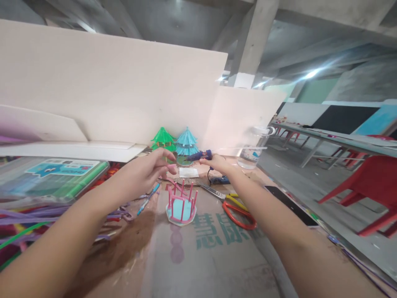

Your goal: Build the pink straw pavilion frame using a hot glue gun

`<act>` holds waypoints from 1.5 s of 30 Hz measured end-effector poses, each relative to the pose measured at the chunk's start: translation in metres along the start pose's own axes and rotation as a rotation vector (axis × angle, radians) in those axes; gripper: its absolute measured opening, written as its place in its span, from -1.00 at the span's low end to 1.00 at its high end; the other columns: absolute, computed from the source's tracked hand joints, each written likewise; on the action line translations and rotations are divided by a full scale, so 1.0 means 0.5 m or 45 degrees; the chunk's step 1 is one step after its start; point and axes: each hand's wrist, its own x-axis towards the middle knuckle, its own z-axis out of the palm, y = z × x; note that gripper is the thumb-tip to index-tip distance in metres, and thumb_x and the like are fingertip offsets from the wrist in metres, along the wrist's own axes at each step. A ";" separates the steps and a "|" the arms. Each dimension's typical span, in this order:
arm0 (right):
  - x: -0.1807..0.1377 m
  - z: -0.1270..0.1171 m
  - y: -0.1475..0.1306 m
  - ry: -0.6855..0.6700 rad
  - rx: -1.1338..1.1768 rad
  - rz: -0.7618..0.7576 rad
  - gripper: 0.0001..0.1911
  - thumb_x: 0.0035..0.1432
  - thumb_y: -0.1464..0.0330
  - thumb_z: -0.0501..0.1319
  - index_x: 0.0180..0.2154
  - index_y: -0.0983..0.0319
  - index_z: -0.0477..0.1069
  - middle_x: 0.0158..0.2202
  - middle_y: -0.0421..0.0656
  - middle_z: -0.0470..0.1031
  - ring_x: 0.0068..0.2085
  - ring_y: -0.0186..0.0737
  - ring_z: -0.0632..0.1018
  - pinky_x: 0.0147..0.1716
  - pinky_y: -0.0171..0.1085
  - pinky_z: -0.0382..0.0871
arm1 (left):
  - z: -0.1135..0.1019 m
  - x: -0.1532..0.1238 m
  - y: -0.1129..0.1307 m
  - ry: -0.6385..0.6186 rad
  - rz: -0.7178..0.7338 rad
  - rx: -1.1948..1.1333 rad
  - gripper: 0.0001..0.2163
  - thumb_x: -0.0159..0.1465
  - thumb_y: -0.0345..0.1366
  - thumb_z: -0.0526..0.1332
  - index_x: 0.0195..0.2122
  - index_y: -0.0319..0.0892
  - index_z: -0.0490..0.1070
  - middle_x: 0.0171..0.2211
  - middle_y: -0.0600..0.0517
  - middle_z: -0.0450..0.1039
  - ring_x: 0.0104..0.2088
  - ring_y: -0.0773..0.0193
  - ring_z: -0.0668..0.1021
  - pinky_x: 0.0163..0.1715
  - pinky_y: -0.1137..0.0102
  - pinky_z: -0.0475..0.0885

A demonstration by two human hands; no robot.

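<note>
The pink-stick model (179,210), uprights on a pale blue base, stands near the centre of the frame on a grey sheet (198,273) that covers part of the bench (108,256). It lies below both hands in view, to the lower right of the left hand (159,166) and the lower left of the right hand (218,163), touching neither. The left hand has its fingers loosely bent; whether they pinch something small cannot be told. The right hand appears to grip a dark blue glue gun (198,155), its nozzle pointing left, toward the left hand's fingers.

Behind the nozzle, at upper centre, a green pagoda (163,139) and a light blue pagoda (186,140) stand side by side against a white board (124,82). Scissors (226,198) with orange and yellow handles lie right of the model, and a blue pen (149,199) lies to its left.
</note>
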 end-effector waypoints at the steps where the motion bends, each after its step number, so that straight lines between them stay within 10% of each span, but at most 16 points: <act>1: 0.008 0.007 0.003 0.001 -0.004 -0.005 -0.70 0.19 0.29 0.20 -0.16 0.37 0.55 -0.22 -0.03 0.62 -0.19 -0.14 0.57 -0.19 -0.26 0.42 | -0.001 0.000 0.002 0.015 -0.003 0.006 -0.71 0.31 -0.04 0.01 -0.11 -0.13 0.28 -0.19 -0.05 0.59 -0.20 0.15 0.61 -0.26 0.31 0.48; 30: 0.015 0.016 0.128 -0.121 -0.451 -0.092 -0.71 0.22 0.26 0.25 -0.11 0.33 0.48 -0.10 0.03 0.57 -0.13 -0.10 0.55 -0.14 -0.28 0.36 | 0.000 0.004 0.008 0.142 0.158 0.165 -0.70 0.30 -0.06 0.13 -0.28 -0.14 0.55 -0.35 0.03 0.53 -0.37 0.28 0.50 -0.34 0.43 0.38; 42: -0.079 -0.046 0.057 0.102 -0.614 -0.079 -0.65 0.15 0.35 0.30 -0.03 0.38 0.51 0.04 0.19 0.51 0.11 0.14 0.48 0.09 -0.05 0.29 | 0.019 -0.001 0.006 0.170 0.146 0.139 -0.75 0.29 -0.15 0.11 -0.17 -0.09 0.54 -0.27 0.04 0.58 -0.27 0.26 0.57 -0.25 0.40 0.44; 45: -0.125 -0.064 -0.007 0.173 -0.506 -0.196 -0.67 0.31 0.29 0.12 0.02 0.24 0.49 0.07 -0.01 0.52 0.08 -0.10 0.51 0.07 -0.18 0.34 | 0.032 -0.006 0.011 0.134 0.093 0.118 -0.78 0.28 -0.18 0.14 -0.14 -0.08 0.48 -0.23 0.06 0.57 -0.24 0.26 0.58 -0.26 0.41 0.45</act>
